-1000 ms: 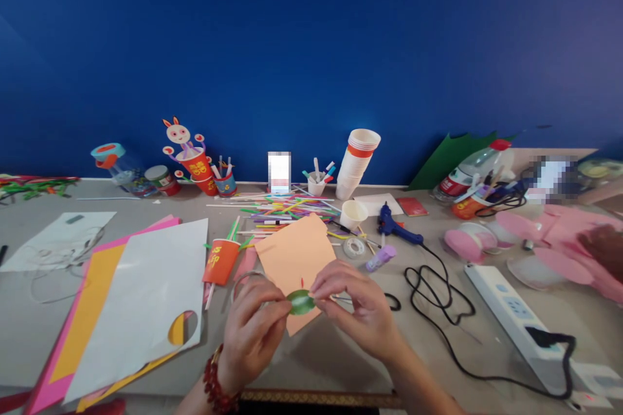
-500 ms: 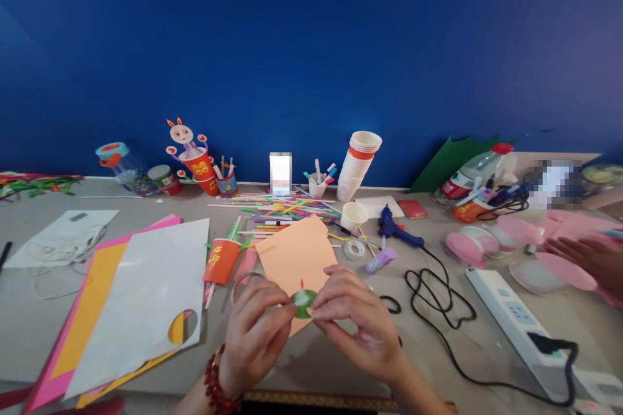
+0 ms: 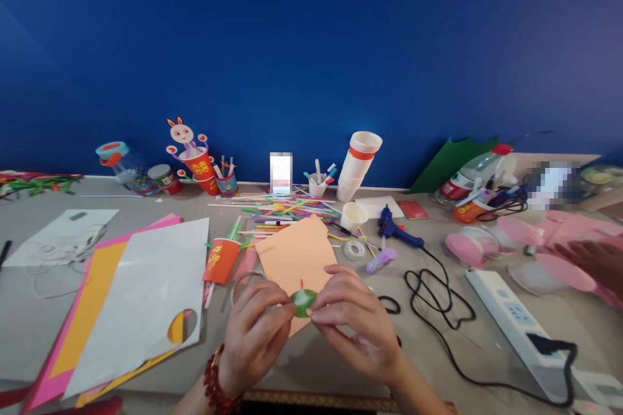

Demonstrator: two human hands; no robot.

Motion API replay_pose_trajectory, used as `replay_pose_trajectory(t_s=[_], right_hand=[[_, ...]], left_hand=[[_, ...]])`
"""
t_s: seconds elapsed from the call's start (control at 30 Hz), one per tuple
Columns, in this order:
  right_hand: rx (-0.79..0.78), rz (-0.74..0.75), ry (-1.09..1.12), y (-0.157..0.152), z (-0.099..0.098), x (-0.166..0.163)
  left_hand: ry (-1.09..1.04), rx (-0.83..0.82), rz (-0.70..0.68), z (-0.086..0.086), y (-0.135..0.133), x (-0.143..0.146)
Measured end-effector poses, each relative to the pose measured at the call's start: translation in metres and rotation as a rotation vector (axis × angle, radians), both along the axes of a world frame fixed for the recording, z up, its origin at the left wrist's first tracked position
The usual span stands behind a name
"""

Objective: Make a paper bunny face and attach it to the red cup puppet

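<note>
Lower centre of frame: left hand and right hand pinch green disc from opposite sides; face toward viewer, long axis unclear.

A small green disc sits low in the middle of the frame, the left hand pinching its left edge and the right hand its right. I can see its broad face, glossy, with a paler patch across the green. Its outline looks round, though fingertips hide both sides.
</note>
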State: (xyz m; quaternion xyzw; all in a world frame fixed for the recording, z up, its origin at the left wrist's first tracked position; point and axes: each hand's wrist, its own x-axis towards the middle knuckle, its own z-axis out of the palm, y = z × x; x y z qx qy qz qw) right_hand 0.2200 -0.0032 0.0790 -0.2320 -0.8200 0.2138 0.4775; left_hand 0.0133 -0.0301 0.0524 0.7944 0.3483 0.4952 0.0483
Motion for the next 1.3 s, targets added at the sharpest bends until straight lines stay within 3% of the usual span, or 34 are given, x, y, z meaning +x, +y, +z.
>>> replay_pose_trajectory(t_s=[0.2,0.5,0.57,0.73,0.83,1.03,1.3], right_hand=[[0.044,0.015,-0.024,0.002,0.002,0.000],[-0.022,0.029,-0.034,0.000,-0.005,-0.002],[-0.089,-0.002,-0.047,0.000,-0.006,-0.004],[-0.470,-0.054,-0.049,0.004,-0.013,-0.009],[-0.678,-0.020,0.011,0.005,-0.023,-0.013],[-0.871,-0.060,0.111,0.000,-0.040,-0.020],[-0.861,-0.102,0.054,-0.001,-0.040,-0.019]], left_hand=[[-0.028,0.031,-0.005,0.004,0.001,0.003],[-0.093,-0.071,-0.065,0.001,0.001,0.004],[-0.174,-0.217,-0.086,-0.002,0.001,0.004],[-0.611,-0.856,-0.156,-0.018,0.004,0.006],[-0.793,-1.048,-0.154,-0.025,0.005,0.007],[-0.915,-1.139,-0.195,-0.027,0.002,0.012],[-0.801,-1.038,-0.173,-0.016,0.014,0.010]])
